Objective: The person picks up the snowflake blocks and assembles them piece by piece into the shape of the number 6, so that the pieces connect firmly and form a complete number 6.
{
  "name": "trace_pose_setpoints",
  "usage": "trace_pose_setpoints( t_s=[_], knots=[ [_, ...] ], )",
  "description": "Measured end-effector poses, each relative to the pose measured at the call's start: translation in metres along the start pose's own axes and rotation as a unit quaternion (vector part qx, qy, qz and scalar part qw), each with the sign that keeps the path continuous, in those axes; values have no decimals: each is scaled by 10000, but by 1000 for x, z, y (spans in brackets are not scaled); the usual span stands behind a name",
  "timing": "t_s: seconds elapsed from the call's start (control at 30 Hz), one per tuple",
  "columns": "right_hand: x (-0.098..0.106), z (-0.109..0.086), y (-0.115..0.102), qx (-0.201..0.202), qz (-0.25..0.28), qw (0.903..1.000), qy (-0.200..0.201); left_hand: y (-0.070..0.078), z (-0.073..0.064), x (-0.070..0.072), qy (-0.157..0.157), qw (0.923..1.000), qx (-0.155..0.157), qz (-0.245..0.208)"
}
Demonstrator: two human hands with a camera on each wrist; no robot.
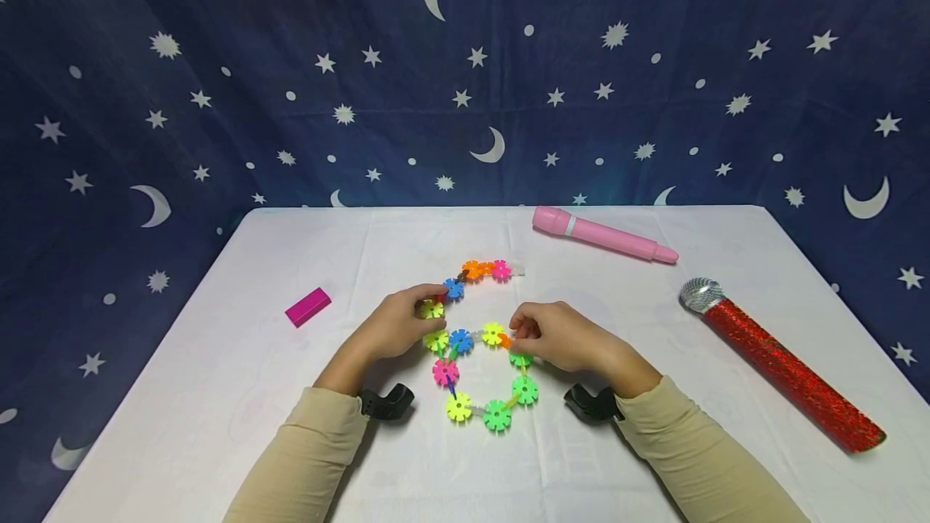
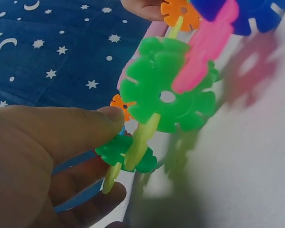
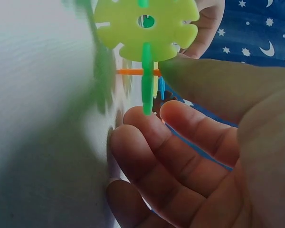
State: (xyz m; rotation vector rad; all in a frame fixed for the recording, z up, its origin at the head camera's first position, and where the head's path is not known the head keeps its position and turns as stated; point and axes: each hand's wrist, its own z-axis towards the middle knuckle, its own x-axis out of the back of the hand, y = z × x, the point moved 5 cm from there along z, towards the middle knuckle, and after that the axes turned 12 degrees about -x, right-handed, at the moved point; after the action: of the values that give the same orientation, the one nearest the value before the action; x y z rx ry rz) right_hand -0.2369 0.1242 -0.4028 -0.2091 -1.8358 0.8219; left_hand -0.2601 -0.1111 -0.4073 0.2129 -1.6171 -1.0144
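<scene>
A chain of flower-shaped plastic discs (image 1: 497, 416) in green, yellow, blue, pink and orange lies on the white table, with a closed ring at the near end and a curved tail at the far end. At the chain's left side, my left hand (image 1: 395, 325) has its thumb and fingers curled round the part with a yellow disc (image 1: 432, 309). My right hand (image 1: 563, 335) bends its fingers at the ring's upper right, by an orange disc (image 1: 504, 340) and a green disc (image 1: 520, 359). Its thumb hides part of the contact. In the right wrist view, a yellow disc (image 3: 133, 40) appears close up.
A pink pen-shaped stick (image 1: 610, 239) lies at the back right. A red glittery microphone (image 1: 792, 374) with a silver head slants along the right side. On the left lies a small magenta block (image 1: 308, 307). Behind the table hangs a blue star-patterned cloth (image 1: 407, 119).
</scene>
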Motion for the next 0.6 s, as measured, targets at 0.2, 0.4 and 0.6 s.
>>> trace_pose_setpoints(
  t_s=[0.2,0.4,0.6],
  knots=[
    [0,-1,-1,-71,14,10000,-30,-2,0,1,2,9999,50,-140],
    [2,-1,1,-159,46,9998,-64,-4,-1,1,17,9999,39,-116],
    [5,0,5,-219,155,9996,-24,-4,-1,2,-5,9999,63,-107]
  ],
)
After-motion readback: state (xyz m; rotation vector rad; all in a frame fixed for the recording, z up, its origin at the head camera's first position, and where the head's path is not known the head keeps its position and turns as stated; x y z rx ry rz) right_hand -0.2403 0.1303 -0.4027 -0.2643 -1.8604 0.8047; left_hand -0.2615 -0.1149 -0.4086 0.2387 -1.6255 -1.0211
